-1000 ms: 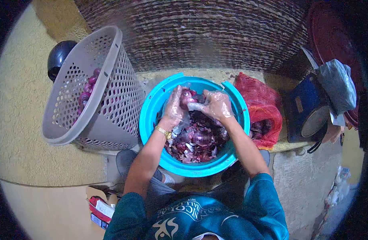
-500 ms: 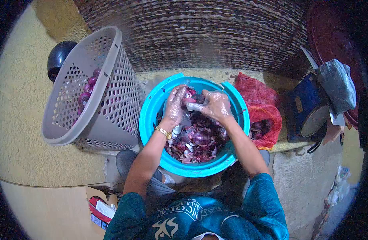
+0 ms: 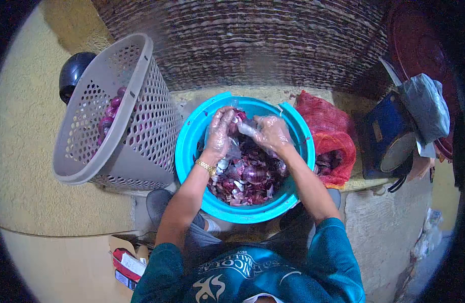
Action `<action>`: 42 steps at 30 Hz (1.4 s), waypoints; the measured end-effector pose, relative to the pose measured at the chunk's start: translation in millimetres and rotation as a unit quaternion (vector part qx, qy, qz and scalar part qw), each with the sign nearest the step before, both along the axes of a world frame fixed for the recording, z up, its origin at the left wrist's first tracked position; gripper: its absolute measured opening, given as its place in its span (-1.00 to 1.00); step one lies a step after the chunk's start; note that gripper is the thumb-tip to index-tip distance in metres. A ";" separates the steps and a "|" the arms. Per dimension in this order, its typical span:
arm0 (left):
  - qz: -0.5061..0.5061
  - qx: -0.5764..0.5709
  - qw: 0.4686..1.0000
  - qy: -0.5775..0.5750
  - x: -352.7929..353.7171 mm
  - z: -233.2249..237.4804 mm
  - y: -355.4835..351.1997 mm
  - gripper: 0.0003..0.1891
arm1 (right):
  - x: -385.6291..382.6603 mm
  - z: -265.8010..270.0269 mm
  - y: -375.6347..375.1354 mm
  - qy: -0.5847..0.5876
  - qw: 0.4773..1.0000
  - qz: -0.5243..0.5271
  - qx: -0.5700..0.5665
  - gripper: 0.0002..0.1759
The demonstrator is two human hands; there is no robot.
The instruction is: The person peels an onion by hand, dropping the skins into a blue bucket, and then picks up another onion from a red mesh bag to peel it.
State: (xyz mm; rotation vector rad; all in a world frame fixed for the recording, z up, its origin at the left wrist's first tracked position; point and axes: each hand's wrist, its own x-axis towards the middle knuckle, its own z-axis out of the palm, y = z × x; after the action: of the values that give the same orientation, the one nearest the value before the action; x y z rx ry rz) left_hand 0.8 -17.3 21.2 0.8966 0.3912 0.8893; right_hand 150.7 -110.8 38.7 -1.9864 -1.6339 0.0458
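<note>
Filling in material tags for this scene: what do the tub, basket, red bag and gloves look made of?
Tub: likely plastic, fairly smooth; uniform turquoise, thick moulded-looking rim.
Basket: probably rigid plastic, dull grey; regular rows of holes.
Red bag: seems synthetic netting; fine mesh, loose folds.
Gloves: thin clear plastic film, glossy; wrinkles and bright glints. Exact polymers: can't tell.

Gloved fingers (image 3: 222,124) around red onion (image 3: 234,128), turquoise tub (image 3: 242,217), perforated basket (image 3: 141,146)
</note>
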 end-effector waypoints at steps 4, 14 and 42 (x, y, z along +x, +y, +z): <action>-0.015 -0.001 1.000 -0.006 0.9 -6.7 4.4 -0.82 | 0.0 7.4 -0.1 0.028 0.997 0.036 -0.054 -0.26; 0.001 -0.012 1.000 0.019 3.2 -13.6 7.1 -0.80 | 2.8 5.4 -2.4 -0.016 0.992 0.100 -0.070 -0.29; -0.045 -0.024 0.993 0.109 0.6 -16.0 7.1 -0.58 | 2.3 13.8 -7.4 -0.054 0.998 0.036 0.004 -0.29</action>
State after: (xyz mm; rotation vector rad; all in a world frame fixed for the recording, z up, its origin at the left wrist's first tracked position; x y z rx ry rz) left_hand 1.4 -10.3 5.1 0.9631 0.5532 0.6991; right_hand 153.0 -118.1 52.6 -1.9534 -1.7710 -0.0422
